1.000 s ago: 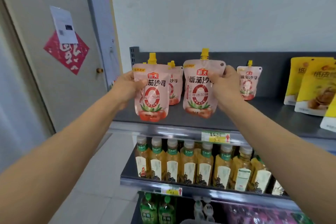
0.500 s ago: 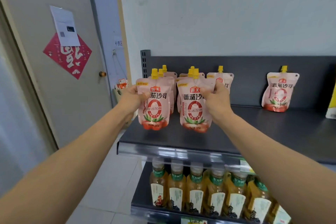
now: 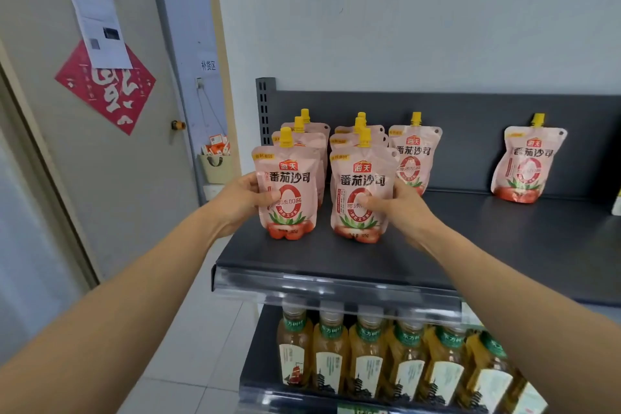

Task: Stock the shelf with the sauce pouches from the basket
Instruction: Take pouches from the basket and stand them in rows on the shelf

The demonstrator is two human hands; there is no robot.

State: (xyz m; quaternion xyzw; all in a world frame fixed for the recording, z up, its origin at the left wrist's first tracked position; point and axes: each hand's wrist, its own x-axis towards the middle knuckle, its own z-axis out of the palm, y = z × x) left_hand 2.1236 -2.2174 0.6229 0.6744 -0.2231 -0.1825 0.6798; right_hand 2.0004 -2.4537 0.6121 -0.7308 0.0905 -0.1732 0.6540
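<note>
Two pink sauce pouches with yellow caps stand upright at the front of the dark grey top shelf point(image 3: 336, 259). My left hand point(image 3: 247, 200) grips the left pouch point(image 3: 287, 191) by its left side. My right hand point(image 3: 400, 208) grips the right pouch point(image 3: 361, 191) by its right side. Behind each held pouch stands a row of like pouches point(image 3: 302, 138). A further pouch point(image 3: 415, 158) leans on the back panel to the right, and another pouch point(image 3: 527, 163) stands alone farther right. The basket is out of view.
On the shelf below stands a row of amber drink bottles point(image 3: 369, 356) with green labels. A door point(image 3: 100, 144) with a red paper and a white sheet is at the left. A small beige holder point(image 3: 215, 166) hangs on the wall beside the shelf.
Both hands have lowered the two pouches from mid-air down onto the front of the top shelf, before the rows there. The camera has shifted left and down.
</note>
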